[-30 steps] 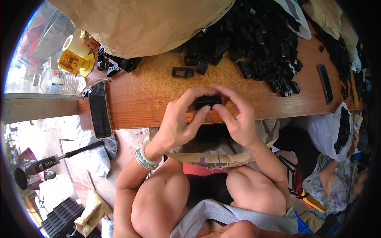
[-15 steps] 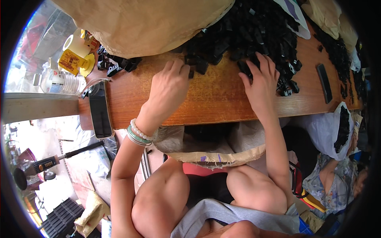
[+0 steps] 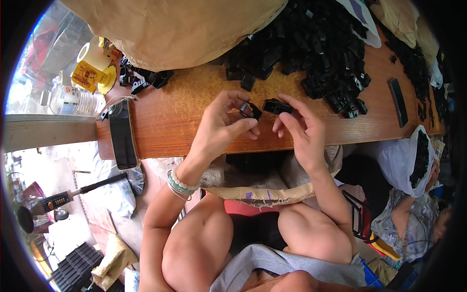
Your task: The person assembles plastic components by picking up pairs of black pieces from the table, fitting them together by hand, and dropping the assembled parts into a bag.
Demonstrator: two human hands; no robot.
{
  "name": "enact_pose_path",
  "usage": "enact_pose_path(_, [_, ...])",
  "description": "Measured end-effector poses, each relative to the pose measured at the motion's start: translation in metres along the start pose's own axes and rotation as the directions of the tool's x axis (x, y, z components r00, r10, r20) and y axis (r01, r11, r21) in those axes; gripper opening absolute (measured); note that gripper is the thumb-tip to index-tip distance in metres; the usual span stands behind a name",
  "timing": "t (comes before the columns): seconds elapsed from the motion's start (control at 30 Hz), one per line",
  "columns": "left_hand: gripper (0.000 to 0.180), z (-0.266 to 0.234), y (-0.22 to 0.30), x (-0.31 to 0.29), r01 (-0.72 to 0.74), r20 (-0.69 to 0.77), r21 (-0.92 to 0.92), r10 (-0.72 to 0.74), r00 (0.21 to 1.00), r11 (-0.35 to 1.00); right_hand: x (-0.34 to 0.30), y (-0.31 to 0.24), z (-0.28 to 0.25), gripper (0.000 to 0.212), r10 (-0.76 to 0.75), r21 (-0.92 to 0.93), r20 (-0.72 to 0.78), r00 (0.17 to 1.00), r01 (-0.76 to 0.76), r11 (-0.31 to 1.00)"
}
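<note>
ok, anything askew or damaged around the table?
The smartphone at left pokes past the front edge of the wooden table, so it looks precarious. The tan sack below has a frayed rim, loose threads hanging.

You have two small black parts near the middle of the frame, just above centre, side by side with a narrow gap between them. The left black part [image 3: 254,111], pinched in your left fingers [image 3: 239,127], looks short and blocky; it sits tilted, with a greyish sheen along its left edge, and your fingers partly cover it. The right black part [image 3: 276,106], gripped by your right fingers [image 3: 293,124], is longer and narrower, lying nearly level across the frame, its left end pointing toward the other. Its finer surface details are too small to tell.
</note>
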State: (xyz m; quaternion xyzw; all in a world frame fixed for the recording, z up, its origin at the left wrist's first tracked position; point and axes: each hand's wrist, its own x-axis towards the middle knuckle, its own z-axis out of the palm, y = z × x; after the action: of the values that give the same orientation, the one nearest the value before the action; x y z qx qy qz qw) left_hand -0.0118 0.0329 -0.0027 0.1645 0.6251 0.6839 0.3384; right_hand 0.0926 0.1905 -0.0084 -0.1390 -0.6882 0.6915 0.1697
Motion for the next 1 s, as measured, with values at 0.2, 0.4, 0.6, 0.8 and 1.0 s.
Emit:
enact_pose_path(0.2, [0.039,0.011,0.003,-0.005,0.063,0.102,-0.239,-0.039,0.994,0.969,-0.002,0.006,0.004,0.022,-0.144,0.036,0.009,0.990,0.143,0.989])
enact_pose_path(0.4, [0.037,0.014,0.009,-0.011,0.097,0.127,-0.050,-0.090,0.988,0.994,-0.001,0.009,0.004,0.022,-0.152,-0.100,0.057,0.987,0.157,0.983])
enact_pose_path(0.6, [0.031,0.012,-0.008,-0.013,-0.380,0.129,0.326,0.358,0.925,0.865,-0.003,0.005,0.010,0.026,-0.051,0.056,0.057,0.997,0.048,0.997])
enact_pose_path(0.8, [0.033,0.015,-0.003,-0.013,-0.430,0.195,0.503,0.386,0.902,0.750,-0.001,0.000,-0.021,0.024,-0.044,-0.088,0.206,0.978,0.063,0.994])
enact_pose_path(1.0, [0.042,-0.004,0.010,0.025,-0.168,-0.073,0.708,0.308,0.949,0.686,0.017,-0.005,-0.045,0.018,-0.112,-0.418,0.186,0.976,0.182,0.890])
